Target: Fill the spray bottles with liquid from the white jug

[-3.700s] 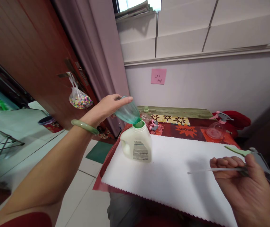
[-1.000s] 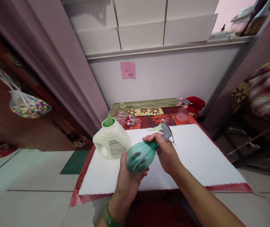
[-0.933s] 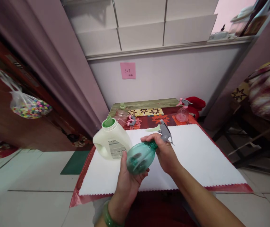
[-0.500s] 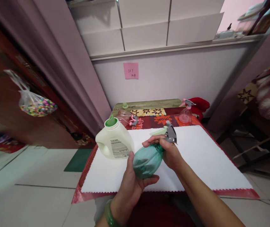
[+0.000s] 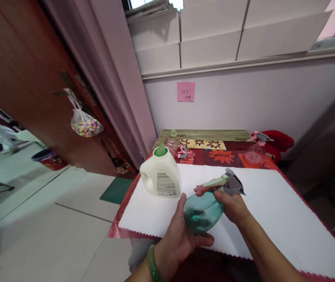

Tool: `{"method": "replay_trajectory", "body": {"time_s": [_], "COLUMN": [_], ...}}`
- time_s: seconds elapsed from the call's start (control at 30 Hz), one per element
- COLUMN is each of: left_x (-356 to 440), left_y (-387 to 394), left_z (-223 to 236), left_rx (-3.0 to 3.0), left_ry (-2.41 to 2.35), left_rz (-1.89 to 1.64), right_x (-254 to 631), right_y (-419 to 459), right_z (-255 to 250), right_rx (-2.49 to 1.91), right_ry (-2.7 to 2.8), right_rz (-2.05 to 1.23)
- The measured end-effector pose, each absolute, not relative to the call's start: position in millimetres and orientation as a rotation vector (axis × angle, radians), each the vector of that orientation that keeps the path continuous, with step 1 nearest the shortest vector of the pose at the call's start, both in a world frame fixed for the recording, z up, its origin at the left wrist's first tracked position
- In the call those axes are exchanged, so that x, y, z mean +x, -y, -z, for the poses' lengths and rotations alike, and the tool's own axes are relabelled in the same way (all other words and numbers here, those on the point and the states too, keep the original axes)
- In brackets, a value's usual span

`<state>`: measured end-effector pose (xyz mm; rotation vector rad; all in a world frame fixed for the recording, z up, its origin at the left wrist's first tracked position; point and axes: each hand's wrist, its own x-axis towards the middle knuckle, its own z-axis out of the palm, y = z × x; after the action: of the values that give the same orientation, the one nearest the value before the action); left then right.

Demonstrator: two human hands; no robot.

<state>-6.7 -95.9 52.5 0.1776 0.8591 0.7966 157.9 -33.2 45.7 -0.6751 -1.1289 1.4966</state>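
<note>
My left hand (image 5: 181,235) is wrapped round the base of a translucent teal spray bottle (image 5: 203,211), which is tilted above the front of the table. At the bottle's neck, my right hand (image 5: 229,199) grips it just below the grey trigger head (image 5: 234,183) with its pale green lever (image 5: 216,181). My right fingers partly hide the neck. Left of the bottle stands a cream jug (image 5: 163,178) with a handle, a printed label and a green spout (image 5: 160,150) in its mouth.
A pink spray bottle (image 5: 256,152) stands at the back right. Behind the jug lie another clear pink bottle (image 5: 171,145) and a pink-grey spray head (image 5: 183,153). A green cap (image 5: 173,133) sits at the back edge. White cloth (image 5: 261,211) covers the red table.
Earlier my left hand held the teal bottle upside down at the jug's mouth, with the trigger head in my right hand. Now the head is at the bottle's neck. The view has turned left.
</note>
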Motion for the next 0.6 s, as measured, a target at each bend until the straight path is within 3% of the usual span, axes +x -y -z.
{"method": "replay_trajectory", "body": {"time_s": [0.1, 0.27, 0.47, 0.6], "left_x": [-2, -7, -33, -24], "left_y": [101, 107, 100, 96], "left_z": [-53, -57, -35, -24], "left_rx": [0.261, 0.898, 2.088, 1.826], "left_ry": [-0.912, -1.110, -0.997, -1.013], "left_rz": [-0.885, -1.415, -1.180, -1.579], "right_x": [150, 139, 132, 126], "right_y": [35, 33, 35, 40], "right_z": [-45, -51, -52, -53], "right_rx": [-0.723, -0.840, -0.746, -0.713], "right_ry": [0.961, 0.575, 0.305, 0.315], "right_rz": [-1.482, -1.513, -1.748, -1.660]}}
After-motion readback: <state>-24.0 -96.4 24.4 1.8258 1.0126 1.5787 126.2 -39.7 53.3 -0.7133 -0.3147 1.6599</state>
